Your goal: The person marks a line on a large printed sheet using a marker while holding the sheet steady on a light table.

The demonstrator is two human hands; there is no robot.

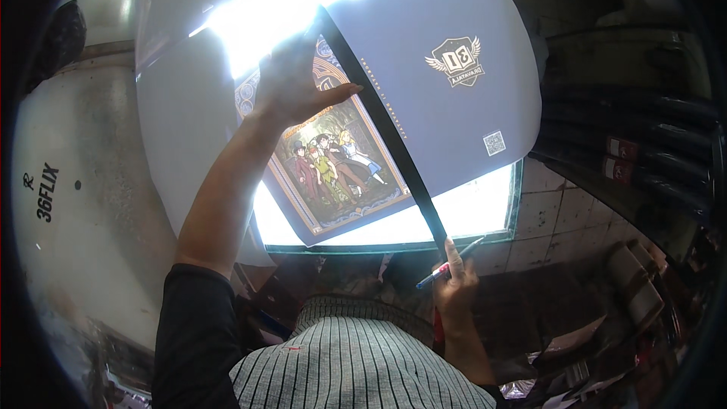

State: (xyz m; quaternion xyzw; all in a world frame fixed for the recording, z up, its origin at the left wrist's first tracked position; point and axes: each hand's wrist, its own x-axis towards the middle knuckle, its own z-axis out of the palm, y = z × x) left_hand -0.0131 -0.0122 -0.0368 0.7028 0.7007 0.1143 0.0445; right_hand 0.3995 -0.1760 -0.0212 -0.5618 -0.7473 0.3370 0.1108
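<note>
1. Left hand [291, 87]: palm down over the picture panel of the printed sheet [454, 129], thumb spread wide from the fingers, thumb tip at the near edge of the black strip [390, 140]. Fingertips lost in glare; cannot tell how hard they press.
2. Right hand [457, 285]: at the strip's lower end, fingers closed about a pen [432, 279] that crosses the hand slantwise. One finger points up against the strip's end; whether it pinches or merely rests there, cannot tell.
3. Sheet: under the left palm and extending rightward past the strip, over a lit panel [477, 201]. Panel's bright lower edge shows between the two hands. The strip runs slantwise from beside the left thumb to the right hand, between the picture and the plain blue part.
4. On handling, my judgement: even pressure from the left palm should hold the paper flat; thumb and right finger together should hold the strip straight, from both ends.
5. Caution: the pen seems best angled off the paper, lest it mark the print; a light right-hand touch should avoid swinging the strip.
</note>
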